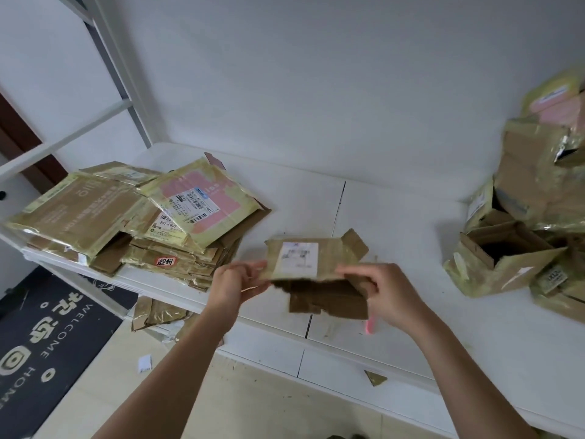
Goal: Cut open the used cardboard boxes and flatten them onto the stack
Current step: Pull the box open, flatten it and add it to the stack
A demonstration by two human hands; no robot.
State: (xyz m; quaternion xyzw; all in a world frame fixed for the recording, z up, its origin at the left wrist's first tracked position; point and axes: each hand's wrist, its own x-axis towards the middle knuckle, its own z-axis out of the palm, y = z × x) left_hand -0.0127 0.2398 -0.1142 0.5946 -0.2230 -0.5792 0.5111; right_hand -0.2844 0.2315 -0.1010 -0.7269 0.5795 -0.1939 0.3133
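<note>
I hold a small brown cardboard box with yellow tape and a white label above the white table. Its flaps hang open below. My left hand pinches its left edge, and my right hand grips its right side. A pink cutter pokes out beneath my right hand, which seems to hold it too. A stack of flattened boxes lies at the table's left end. Several unflattened boxes are piled at the right.
A white metal frame rises at the left against the white wall. A dark welcome mat lies on the tiled floor at lower left. Cardboard scraps lie on the floor under the table edge, and a tape scrap sits near the front edge.
</note>
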